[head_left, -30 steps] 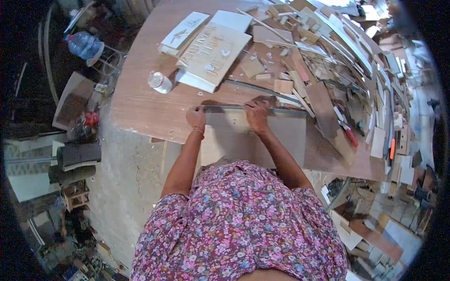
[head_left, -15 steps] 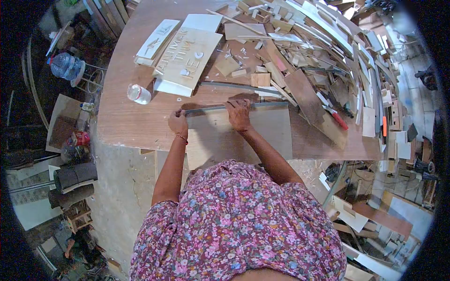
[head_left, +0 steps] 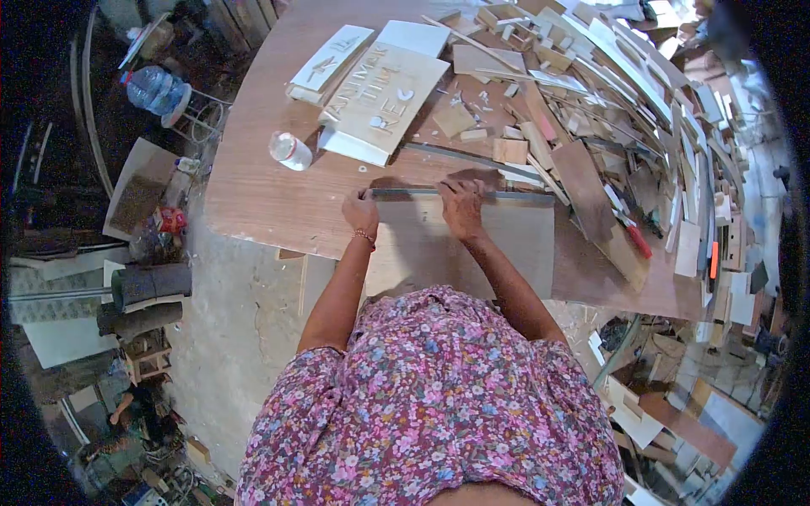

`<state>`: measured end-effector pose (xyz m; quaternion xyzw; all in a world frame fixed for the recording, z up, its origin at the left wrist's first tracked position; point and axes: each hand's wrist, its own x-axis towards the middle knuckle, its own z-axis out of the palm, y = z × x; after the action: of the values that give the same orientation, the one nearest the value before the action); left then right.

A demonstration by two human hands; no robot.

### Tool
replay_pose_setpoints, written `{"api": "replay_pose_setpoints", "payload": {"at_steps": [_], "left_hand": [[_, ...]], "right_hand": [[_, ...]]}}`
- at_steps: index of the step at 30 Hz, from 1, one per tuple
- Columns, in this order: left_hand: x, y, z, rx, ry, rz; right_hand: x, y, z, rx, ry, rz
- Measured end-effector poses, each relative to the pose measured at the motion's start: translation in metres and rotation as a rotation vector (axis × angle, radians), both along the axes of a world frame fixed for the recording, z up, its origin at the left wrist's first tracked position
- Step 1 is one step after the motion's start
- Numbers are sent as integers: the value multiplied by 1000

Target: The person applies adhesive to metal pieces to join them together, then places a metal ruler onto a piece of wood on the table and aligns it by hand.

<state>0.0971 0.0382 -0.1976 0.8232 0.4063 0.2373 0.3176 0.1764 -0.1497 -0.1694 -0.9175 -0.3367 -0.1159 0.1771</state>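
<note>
A thin rectangular wooden board (head_left: 510, 240) lies flat on the worktable against my body. Along its far edge runs a narrow dark grey strip (head_left: 519, 197). At the strip's left end, by the board's far left corner, my left hand (head_left: 360, 212) is closed with its fingers curled over. My right hand (head_left: 461, 209) grips the strip near its middle, fingers bent over the far side and fingertips partly hidden. Beyond it lies a second dark strip (head_left: 456, 157), apart from both hands.
Cut-out letter panels (head_left: 380, 97) and a white-filled jar (head_left: 291, 151) sit at the back left of the table (head_left: 253, 194). Wood offcuts (head_left: 582, 101) pile up on the right, with a red-handled tool (head_left: 639, 241) among them. Another person (head_left: 135, 409) is at lower left.
The whole view has shifted, so the table and hands appear further right and slightly lower. Both hands keep about the same places on the strip.
</note>
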Motion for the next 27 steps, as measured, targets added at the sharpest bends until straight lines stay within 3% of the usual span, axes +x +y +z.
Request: {"api": "replay_pose_setpoints", "payload": {"at_steps": [5,13,15,17,25,27], "left_hand": [[-1,5,7,-121,42,16],[1,19,1,-231,141,-13],[2,25,-5,-386,139,-25],[3,28,-21,-374,105,-2],[3,25,3,-350,96,-64],[4,25,12,-311,228,-166]], "right_hand": [[-1,28,0,111,46,212],[2,45,-13,89,86,270],[4,47,-17,94,96,259],[4,46,-16,73,157,250],[4,47,-9,102,191,260],[3,47,-13,105,205,246]]}}
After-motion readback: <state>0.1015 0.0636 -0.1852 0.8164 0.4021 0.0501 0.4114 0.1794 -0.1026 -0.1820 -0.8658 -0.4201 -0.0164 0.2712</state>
